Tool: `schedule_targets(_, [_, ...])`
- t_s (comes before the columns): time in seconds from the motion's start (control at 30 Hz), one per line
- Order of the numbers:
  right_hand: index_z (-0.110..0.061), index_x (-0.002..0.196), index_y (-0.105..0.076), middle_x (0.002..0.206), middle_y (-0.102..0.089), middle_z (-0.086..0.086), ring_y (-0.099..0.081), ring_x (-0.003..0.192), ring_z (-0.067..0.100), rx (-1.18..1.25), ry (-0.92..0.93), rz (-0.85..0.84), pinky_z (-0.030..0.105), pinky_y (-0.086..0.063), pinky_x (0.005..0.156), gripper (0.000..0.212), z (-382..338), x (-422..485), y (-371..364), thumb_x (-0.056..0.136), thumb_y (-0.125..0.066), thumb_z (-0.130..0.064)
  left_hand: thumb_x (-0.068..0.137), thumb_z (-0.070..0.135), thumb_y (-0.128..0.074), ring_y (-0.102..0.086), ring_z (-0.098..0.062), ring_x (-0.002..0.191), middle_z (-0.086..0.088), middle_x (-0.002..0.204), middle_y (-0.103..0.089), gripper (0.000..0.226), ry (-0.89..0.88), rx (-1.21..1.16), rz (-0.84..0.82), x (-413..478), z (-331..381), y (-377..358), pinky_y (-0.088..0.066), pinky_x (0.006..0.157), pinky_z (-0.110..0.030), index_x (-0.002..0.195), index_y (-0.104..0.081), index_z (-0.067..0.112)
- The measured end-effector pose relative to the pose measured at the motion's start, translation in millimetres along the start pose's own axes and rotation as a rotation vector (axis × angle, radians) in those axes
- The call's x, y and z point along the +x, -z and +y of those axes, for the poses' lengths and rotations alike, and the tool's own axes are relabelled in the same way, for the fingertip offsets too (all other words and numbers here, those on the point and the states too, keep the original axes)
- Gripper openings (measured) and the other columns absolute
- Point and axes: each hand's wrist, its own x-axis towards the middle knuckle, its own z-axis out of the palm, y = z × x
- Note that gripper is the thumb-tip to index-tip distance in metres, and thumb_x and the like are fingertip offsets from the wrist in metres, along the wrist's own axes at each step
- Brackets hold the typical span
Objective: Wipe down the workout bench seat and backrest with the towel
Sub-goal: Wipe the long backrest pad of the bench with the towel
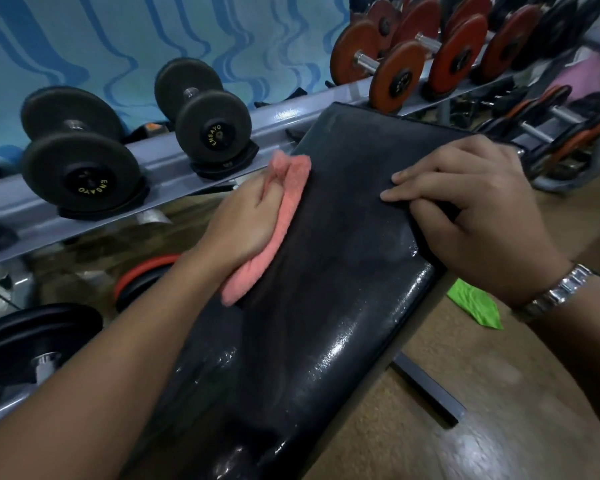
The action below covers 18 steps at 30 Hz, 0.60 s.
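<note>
A black padded workout bench (326, 271) runs from the lower middle up toward the dumbbell rack, its vinyl shiny and wet-looking. My left hand (243, 223) presses a pink towel (284, 209) against the pad's left edge, about two thirds of the way up. My right hand (471, 216) grips the pad's right edge, fingers on top and thumb wrapped under; a metal watch sits on that wrist. The lower seat section shows near the bottom of the frame.
A grey dumbbell rack (291, 116) stands close behind and left of the bench, holding black dumbbells (201, 112) and orange dumbbells (395, 64). Weight plates (32, 337) lie lower left. A green cloth (475, 306) lies on the wooden floor to the right.
</note>
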Motion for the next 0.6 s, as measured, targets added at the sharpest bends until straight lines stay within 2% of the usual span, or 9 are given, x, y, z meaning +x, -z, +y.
schedule_targets(0.07, [-0.027,0.094,-0.08,0.102,-0.072,-0.011,-0.059,0.103,0.022,0.002,-0.005,-0.004,0.034,-0.029,0.096,0.025,-0.8,-1.8,1.2,0.089,-0.059,-0.015,0.108,0.058,-0.022,-0.05,-0.019,0.138,0.002,0.15,-0.056,0.054,0.027,-0.003,0.0,7.5,12.0,-2.4,-0.037,0.111,-0.035,0.146,-0.053,0.036])
schedule_targets(0.13, [-0.027,0.094,-0.08,0.102,-0.073,-0.01,-0.059,0.103,0.023,0.008,-0.001,-0.009,0.036,-0.031,0.097,0.025,-1.7,-3.0,2.0,0.089,-0.059,-0.014,0.11,0.05,-0.028,-0.047,-0.015,0.141,0.003,0.153,-0.053,0.048,-0.072,0.008,0.024,-4.9,9.5,-5.6,-0.035,0.115,-0.034,0.149,-0.051,0.033])
schedule_targets(0.23, [-0.025,0.094,-0.08,0.102,-0.073,-0.009,-0.058,0.102,0.021,0.028,0.007,-0.016,0.035,-0.03,0.098,0.025,-1.9,-5.9,2.0,0.088,-0.058,-0.015,0.112,0.033,-0.037,-0.021,0.0,0.154,0.014,0.165,-0.029,0.047,-0.292,0.054,0.001,-36.5,-9.7,-6.7,-0.014,0.126,-0.023,0.159,-0.036,0.03])
schedule_targets(0.27, [-0.025,0.094,-0.08,0.102,-0.073,-0.01,-0.058,0.102,0.02,0.028,0.008,-0.015,0.034,-0.029,0.098,0.025,-1.9,-7.0,1.1,0.088,-0.057,-0.016,0.111,0.033,-0.037,-0.016,0.003,0.154,0.016,0.166,-0.023,0.05,-0.295,0.056,-0.02,-38.4,-16.9,-5.9,-0.01,0.127,-0.022,0.16,-0.032,0.03])
schedule_targets(0.33, [-0.026,0.094,-0.08,0.102,-0.073,-0.011,-0.058,0.102,0.019,0.02,0.001,-0.001,0.033,-0.029,0.098,0.026,-0.2,-6.6,1.0,0.089,-0.057,-0.017,0.11,0.035,-0.036,-0.018,0.001,0.154,0.015,0.167,-0.023,0.051,-0.235,0.043,-0.039,-25.1,-18.5,-3.8,-0.012,0.126,-0.021,0.161,-0.03,0.03])
schedule_targets(0.47, [-0.027,0.093,-0.08,0.102,-0.073,-0.013,-0.057,0.102,0.017,0.022,-0.004,0.005,0.032,-0.029,0.097,0.026,-0.5,-1.1,3.1,0.088,-0.057,-0.017,0.108,0.036,-0.032,-0.039,-0.013,0.147,0.009,0.16,-0.043,0.048,-0.081,0.071,0.02,0.7,2.5,-4.7,-0.031,0.119,-0.033,0.155,-0.043,0.03])
schedule_targets(0.53, [-0.027,0.093,-0.08,0.102,-0.072,-0.013,-0.057,0.102,0.017,0.022,-0.003,0.001,0.033,-0.03,0.097,0.026,-1.5,-1.4,2.9,0.088,-0.057,-0.017,0.107,0.04,-0.03,-0.032,-0.01,0.151,0.01,0.164,-0.037,0.052,-0.099,0.079,0.029,-6.4,5.4,-8.2,-0.027,0.123,-0.036,0.158,-0.036,0.031])
schedule_targets(0.6, [-0.027,0.094,-0.08,0.102,-0.072,-0.013,-0.057,0.102,0.017,0.023,-0.001,0.002,0.034,-0.031,0.098,0.026,-1.5,-2.0,2.5,0.089,-0.057,-0.017,0.105,0.044,-0.029,-0.018,-0.005,0.156,0.012,0.169,-0.025,0.057,-0.208,0.101,0.006,-21.9,-0.9,-10.0,-0.016,0.128,-0.033,0.161,-0.028,0.032])
